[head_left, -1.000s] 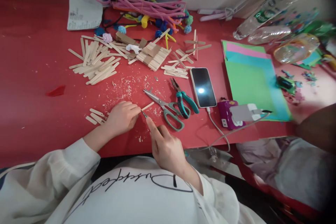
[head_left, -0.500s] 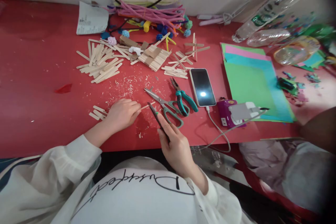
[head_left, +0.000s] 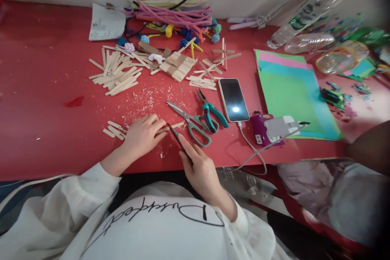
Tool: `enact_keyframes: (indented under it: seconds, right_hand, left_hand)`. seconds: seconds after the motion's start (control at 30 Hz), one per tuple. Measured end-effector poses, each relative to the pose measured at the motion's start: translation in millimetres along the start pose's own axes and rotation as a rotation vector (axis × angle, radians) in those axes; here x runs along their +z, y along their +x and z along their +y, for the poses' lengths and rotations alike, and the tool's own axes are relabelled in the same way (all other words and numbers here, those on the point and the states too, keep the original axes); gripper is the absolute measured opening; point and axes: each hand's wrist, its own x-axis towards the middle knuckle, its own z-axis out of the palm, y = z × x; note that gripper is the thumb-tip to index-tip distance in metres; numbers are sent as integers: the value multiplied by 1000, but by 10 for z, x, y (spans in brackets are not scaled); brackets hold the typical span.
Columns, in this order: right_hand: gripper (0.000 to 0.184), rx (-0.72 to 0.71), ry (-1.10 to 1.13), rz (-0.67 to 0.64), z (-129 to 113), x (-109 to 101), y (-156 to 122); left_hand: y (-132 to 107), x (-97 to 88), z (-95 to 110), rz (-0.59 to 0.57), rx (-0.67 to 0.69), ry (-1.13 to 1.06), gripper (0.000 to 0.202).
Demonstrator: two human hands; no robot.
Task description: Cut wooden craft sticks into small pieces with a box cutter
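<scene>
My left hand (head_left: 144, 133) is closed on a wooden craft stick (head_left: 177, 125), pressing it down on the red table (head_left: 45, 130). The stick's far end points right, toward the scissors. In my right hand (head_left: 201, 172) is a dark utility knife (head_left: 183, 144) with a small green part. Its blade lies across the stick close to my left fingertips. Grey-handled scissors (head_left: 191, 124) lie just beyond the knife, beside teal-handled pliers (head_left: 210, 113). Left of my left hand rest several short stick pieces (head_left: 113, 131). Pale wood shavings (head_left: 146, 99) are scattered beyond my hands.
Loose craft sticks (head_left: 118, 75) and a bundle of sticks (head_left: 176, 67) lie farther back, before pink pipe cleaners (head_left: 173, 14). A phone (head_left: 234, 99) charges by a purple adapter (head_left: 258, 128). Coloured paper (head_left: 292, 93) and plastic bottles (head_left: 304, 16) are right. Another person's arm (head_left: 370, 148) shows at the right edge.
The knife in my right hand has moved left along the stick, closer to my left fingers. More of the stick now shows right of the blade. The camera view has shifted slightly.
</scene>
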Motion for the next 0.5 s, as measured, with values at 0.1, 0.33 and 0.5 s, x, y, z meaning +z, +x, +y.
enact_keyframes:
  seconds: [0.1,0.33,0.5]
  right_hand:
    - [42,3,-9,37,7,-16,-10]
    - [42,-1,-35,38,31,-56,-51]
    - [43,-32,-59,41,42,-29,-57]
  left_hand:
    - [15,21,-6,16,9,-31,15]
    - [59,5,-33,34,29,-64,19]
    - [75,35,-57,43,41,-59,20]
